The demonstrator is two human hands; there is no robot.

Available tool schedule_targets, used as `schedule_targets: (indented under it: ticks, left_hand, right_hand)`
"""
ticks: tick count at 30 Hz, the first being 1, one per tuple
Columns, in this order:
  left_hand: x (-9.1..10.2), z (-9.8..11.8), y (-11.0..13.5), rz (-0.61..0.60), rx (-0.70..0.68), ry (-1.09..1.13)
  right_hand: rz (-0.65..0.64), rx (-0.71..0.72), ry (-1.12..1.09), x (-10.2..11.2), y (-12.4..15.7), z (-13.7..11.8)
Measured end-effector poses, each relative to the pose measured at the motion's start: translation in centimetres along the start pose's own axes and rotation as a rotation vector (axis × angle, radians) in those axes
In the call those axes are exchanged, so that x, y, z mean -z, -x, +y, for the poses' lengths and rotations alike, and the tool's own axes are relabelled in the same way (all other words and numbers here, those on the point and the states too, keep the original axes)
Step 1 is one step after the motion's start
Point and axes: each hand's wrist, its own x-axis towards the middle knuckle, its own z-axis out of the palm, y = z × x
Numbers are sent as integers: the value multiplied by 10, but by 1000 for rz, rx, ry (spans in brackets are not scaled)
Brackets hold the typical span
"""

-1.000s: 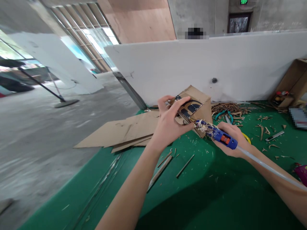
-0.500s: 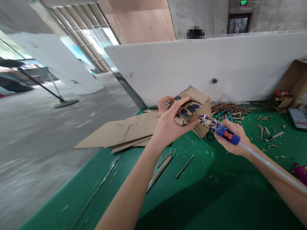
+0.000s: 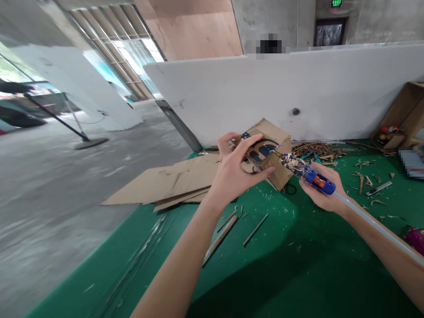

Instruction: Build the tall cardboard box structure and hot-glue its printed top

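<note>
My left hand (image 3: 233, 165) grips a small cardboard box (image 3: 281, 170) with dark printing on one face, fingers over its top and thumb along the lower edge. The box is held tilted above the table. Wrapped in my right hand (image 3: 326, 187) is a blue hot glue gun (image 3: 314, 177), its front caked with pale scraps and dried strings. A long clear glue stick (image 3: 374, 225) runs out of its back over my right forearm. The gun's nozzle points at the box's edge beside the printed face; whether it touches cannot be made out.
Flat cardboard sheets (image 3: 179, 176) lie at the left table edge. Cardboard strips (image 3: 323, 151) and teal-handled pliers (image 3: 309, 156) are behind the gun. A utility knife (image 3: 379, 189) rests at right, near an open cardboard box (image 3: 402, 115). A white partition (image 3: 232, 92) borders the back.
My right hand has drawn the glue gun slightly to the right, and its nozzle has moved up along the box's edge. My left hand and the box stay in place.
</note>
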Motion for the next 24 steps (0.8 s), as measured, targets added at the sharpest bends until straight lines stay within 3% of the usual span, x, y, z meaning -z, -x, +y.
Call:
schedule_targets:
  ticks: [24]
  left_hand:
    - [-2, 0, 0, 3, 24, 29]
  right_hand:
    - [71, -97, -34, 1, 2, 7]
